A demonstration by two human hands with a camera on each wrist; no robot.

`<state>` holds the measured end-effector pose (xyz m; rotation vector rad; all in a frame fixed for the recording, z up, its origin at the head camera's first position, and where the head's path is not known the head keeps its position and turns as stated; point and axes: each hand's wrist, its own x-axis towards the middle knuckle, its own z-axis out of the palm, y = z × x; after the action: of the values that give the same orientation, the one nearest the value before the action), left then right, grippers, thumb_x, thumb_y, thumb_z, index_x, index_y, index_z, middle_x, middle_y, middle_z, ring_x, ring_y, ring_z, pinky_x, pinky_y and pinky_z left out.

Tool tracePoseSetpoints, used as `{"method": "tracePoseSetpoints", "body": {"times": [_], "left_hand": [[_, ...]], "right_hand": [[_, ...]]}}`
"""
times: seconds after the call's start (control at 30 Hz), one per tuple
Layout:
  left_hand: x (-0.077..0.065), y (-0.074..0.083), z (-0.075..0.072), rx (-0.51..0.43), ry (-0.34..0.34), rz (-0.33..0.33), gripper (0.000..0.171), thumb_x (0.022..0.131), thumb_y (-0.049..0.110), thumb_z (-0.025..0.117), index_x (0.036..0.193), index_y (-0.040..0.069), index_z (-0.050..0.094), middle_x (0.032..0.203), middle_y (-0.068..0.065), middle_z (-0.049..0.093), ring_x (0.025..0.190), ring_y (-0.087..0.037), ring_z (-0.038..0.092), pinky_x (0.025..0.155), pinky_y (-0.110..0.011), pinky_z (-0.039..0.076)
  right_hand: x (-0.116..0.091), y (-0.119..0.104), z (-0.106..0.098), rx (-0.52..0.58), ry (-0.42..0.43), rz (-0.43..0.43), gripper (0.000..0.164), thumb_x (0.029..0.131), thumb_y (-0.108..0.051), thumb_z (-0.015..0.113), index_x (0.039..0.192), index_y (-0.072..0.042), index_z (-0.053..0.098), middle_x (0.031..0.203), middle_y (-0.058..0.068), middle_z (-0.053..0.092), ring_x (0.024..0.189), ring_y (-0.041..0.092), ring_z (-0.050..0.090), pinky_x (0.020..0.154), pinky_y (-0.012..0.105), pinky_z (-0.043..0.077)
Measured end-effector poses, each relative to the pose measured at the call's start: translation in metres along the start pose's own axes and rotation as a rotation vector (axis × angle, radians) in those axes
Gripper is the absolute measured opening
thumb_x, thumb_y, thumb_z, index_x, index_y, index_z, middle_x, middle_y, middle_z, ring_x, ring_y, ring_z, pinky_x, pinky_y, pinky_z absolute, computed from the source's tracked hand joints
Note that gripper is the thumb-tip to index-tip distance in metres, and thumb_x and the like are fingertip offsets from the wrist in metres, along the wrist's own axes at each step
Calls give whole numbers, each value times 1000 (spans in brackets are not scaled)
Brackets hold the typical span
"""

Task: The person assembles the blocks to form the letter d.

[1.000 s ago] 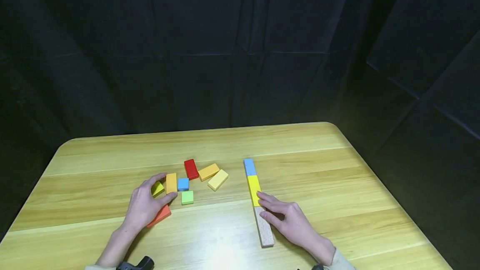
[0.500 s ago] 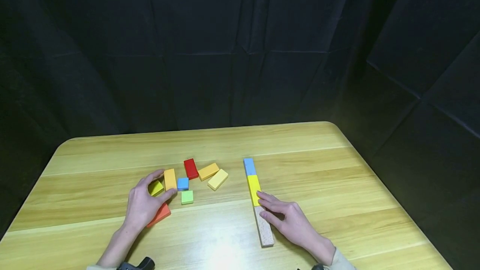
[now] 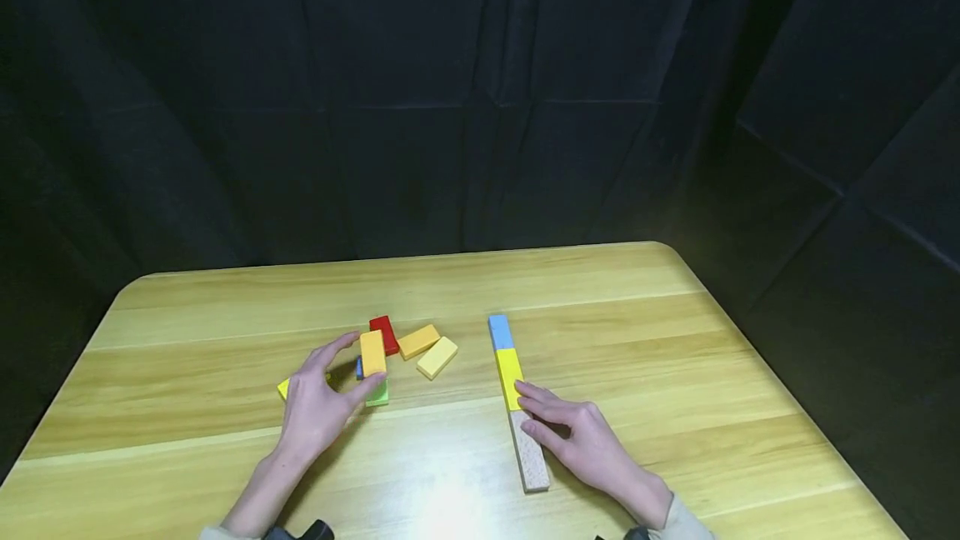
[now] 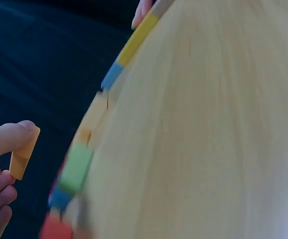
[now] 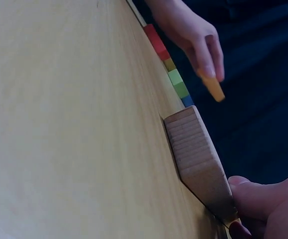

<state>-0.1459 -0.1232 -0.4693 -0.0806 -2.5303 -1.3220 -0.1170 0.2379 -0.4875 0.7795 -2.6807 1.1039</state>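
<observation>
My left hand (image 3: 318, 402) pinches an orange block (image 3: 372, 352) between thumb and fingers. The left wrist view shows this orange block (image 4: 23, 154) raised off the table. Under and around that hand lie a blue block (image 3: 359, 369), a green block (image 3: 380, 394) and a yellow block (image 3: 283, 388), each partly hidden. At the right, a blue block (image 3: 500, 332), a yellow block (image 3: 508, 377) and a speckled wooden block (image 3: 529, 457) lie end to end in a line. My right hand (image 3: 581, 440) rests its fingertips on the yellow block's edge, with the thumb touching the wooden block.
A red block (image 3: 385, 333), a second orange block (image 3: 417, 342) and a pale yellow block (image 3: 437, 357) lie just beyond the left hand. An orange-red block (image 5: 156, 42) shows in the right wrist view. Dark cloth (image 3: 480, 148) hangs behind the wooden table (image 3: 600, 290).
My left hand has lifted the orange block and carried it to the right, over the blue and green blocks. The right hand and the line of blocks stay in place.
</observation>
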Motion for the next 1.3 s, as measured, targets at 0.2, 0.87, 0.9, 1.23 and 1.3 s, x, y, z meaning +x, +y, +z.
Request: {"method": "tracePoseSetpoints", "body": {"times": [0.2, 0.87, 0.9, 1.23, 1.3], "left_hand": [[6, 28, 25, -23, -7, 45, 66, 75, 32, 89, 134, 18, 62, 133, -14, 64, 122, -35, 60, 97, -54, 51], [20, 62, 90, -64, -47, 89, 65, 76, 29, 88, 132, 9, 63, 123, -14, 70, 108, -30, 68, 80, -42, 57], [20, 62, 92, -58, -52, 87, 65, 76, 30, 88, 132, 9, 62, 124, -14, 70, 108, -30, 68, 81, -41, 57], [29, 67, 112, -90, -64, 89, 64, 78, 27, 86, 133, 5, 61, 125, -15, 69, 116, -32, 65, 93, -46, 56], [31, 68, 116, -96, -66, 89, 64, 78, 26, 86, 133, 4, 61, 126, -16, 68, 117, -33, 65, 95, -46, 55]], "right_hand": [[0, -2, 0, 4, -6, 14, 36, 95, -26, 69, 125, -6, 70, 139, -4, 60, 128, 19, 57, 104, 39, 49], [0, -4, 1, 1, -20, 15, 37, 95, -28, 68, 125, -7, 70, 140, -4, 59, 129, 19, 57, 102, 44, 50], [0, -3, 1, 2, -20, 18, 37, 95, -28, 68, 125, -7, 70, 140, -4, 59, 129, 19, 56, 102, 44, 49], [-2, -5, 1, 11, -20, 26, 36, 95, -29, 68, 125, -7, 70, 140, -4, 60, 129, 19, 56, 103, 45, 49], [-1, -5, 1, 14, -19, 25, 36, 95, -28, 68, 125, -7, 70, 140, -4, 60, 129, 19, 57, 103, 46, 49]]}}
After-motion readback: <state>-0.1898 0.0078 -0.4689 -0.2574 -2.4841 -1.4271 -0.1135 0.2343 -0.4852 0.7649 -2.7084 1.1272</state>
